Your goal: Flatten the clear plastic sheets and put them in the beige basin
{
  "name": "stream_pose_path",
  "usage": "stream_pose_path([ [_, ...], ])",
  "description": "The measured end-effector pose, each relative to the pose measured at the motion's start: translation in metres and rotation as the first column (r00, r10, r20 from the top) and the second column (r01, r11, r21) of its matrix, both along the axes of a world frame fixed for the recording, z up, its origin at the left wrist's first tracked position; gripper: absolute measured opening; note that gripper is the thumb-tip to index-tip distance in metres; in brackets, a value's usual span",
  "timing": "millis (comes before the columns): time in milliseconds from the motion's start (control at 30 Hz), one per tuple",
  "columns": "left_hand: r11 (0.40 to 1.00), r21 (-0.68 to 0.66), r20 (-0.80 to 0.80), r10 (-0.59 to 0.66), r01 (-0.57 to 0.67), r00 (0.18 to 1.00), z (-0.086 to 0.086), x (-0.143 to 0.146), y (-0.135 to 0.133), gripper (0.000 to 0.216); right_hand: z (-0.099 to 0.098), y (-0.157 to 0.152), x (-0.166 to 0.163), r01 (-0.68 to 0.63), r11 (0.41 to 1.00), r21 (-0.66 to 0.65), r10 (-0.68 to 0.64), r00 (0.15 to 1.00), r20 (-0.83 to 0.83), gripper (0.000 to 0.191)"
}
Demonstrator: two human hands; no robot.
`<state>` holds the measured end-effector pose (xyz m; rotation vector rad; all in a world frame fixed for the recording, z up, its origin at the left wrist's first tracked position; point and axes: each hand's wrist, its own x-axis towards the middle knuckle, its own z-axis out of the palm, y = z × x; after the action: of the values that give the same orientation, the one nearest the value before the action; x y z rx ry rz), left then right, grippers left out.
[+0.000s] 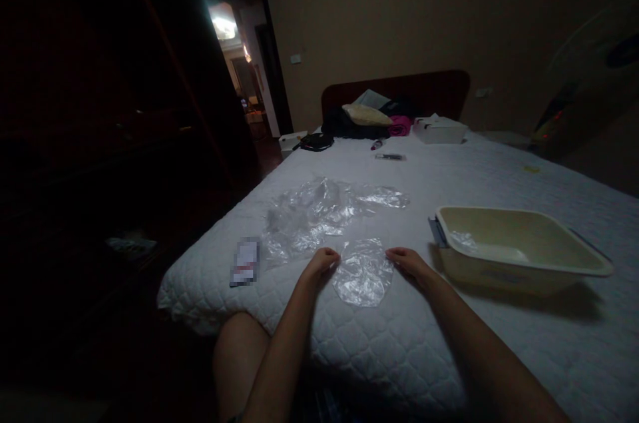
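Observation:
A small clear plastic bag lies flat on the white quilted bed right in front of me. My left hand pinches its left top edge with curled fingers. My right hand grips the right top edge the same way. Just beyond the hands lies a loose heap of clear plastic bags, stretching toward the middle of the bed.
A beige plastic basin stands to the right with something pale inside. A small flat packet lies near the bed's left edge. Clothes, a pillow and a white box sit by the headboard. The left side is dark floor.

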<state>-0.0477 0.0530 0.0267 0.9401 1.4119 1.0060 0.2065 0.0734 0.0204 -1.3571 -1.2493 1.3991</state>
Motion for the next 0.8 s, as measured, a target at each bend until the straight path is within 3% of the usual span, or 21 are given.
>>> stream_pose_path([
  [533, 0.992, 0.106, 0.11, -0.079, 0.067, 0.991, -0.003, -0.009, -0.002, 0.022, -0.022, 0.012, -0.003, 0.034, 0.996, 0.086, -0.026, 0.995, -0.093, 0.029],
  [800, 0.986, 0.133, 0.133, -0.116, 0.098, 0.984, -0.004, -0.013, -0.005, 0.021, -0.015, 0.003, -0.003, 0.065, 0.989, 0.135, -0.056, 0.996, -0.069, 0.027],
])
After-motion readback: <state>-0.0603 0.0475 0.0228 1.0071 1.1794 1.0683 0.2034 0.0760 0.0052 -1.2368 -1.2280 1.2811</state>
